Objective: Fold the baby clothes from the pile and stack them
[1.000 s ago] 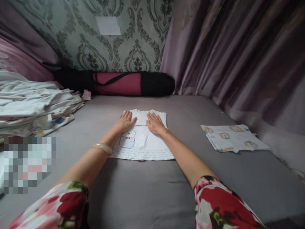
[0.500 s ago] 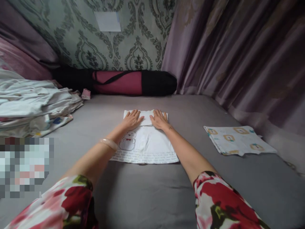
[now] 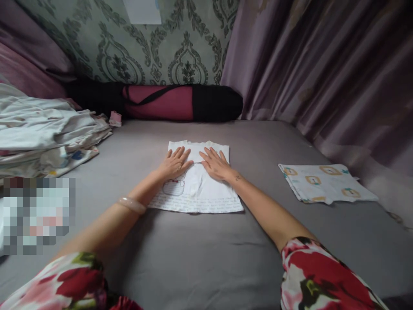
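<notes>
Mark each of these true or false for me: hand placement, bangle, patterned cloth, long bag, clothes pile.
1. The left hand and right hand both rest on the white printed top. True.
2. The bangle is on the right wrist. False: the bangle is on the left wrist.
3. The patterned cloth lies left of the top. False: the patterned cloth lies to its right.
4. The long bag lies beyond the top. True.
5. The clothes pile is at the left. True.
</notes>
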A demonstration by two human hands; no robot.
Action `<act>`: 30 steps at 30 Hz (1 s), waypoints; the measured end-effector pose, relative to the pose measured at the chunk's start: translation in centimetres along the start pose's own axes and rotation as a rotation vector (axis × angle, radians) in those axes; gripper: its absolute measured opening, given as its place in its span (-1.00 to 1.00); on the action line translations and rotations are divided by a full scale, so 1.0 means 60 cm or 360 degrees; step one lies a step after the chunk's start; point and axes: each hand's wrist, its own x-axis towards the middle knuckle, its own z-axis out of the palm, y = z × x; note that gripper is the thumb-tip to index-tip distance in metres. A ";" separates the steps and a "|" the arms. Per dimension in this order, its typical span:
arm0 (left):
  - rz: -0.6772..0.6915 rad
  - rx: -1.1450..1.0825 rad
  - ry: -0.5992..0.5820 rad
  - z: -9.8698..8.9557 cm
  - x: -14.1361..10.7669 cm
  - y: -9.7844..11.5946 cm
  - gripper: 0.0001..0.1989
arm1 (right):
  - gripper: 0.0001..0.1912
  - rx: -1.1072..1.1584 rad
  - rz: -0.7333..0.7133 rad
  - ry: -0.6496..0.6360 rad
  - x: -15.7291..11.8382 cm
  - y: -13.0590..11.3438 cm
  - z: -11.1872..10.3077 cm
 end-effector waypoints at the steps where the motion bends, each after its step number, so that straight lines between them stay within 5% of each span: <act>1: -0.0010 -0.0007 -0.0014 0.002 -0.002 -0.002 -0.27 | -0.40 0.0010 0.0006 -0.0021 -0.003 -0.002 0.001; 8: 0.0076 -0.0040 0.0026 0.015 -0.027 -0.044 -0.26 | -0.39 0.0108 0.0008 -0.0086 -0.046 -0.008 -0.035; 12: 0.0028 -0.0034 0.0042 0.015 -0.071 -0.051 -0.28 | -0.39 -0.0026 -0.0053 -0.0044 -0.090 0.002 -0.018; 18: 0.0049 0.0042 0.0131 -0.012 -0.101 -0.011 -0.32 | -0.39 -0.0091 -0.0112 0.0025 -0.113 0.000 0.011; 24: 0.0348 -0.0031 -0.0010 -0.008 -0.155 0.061 -0.31 | -0.32 -0.0020 -0.0276 -0.0103 -0.152 -0.065 0.031; 30: 0.0388 -0.0123 -0.0102 0.022 -0.179 0.047 -0.31 | -0.30 0.0032 -0.0290 -0.0252 -0.212 -0.124 0.023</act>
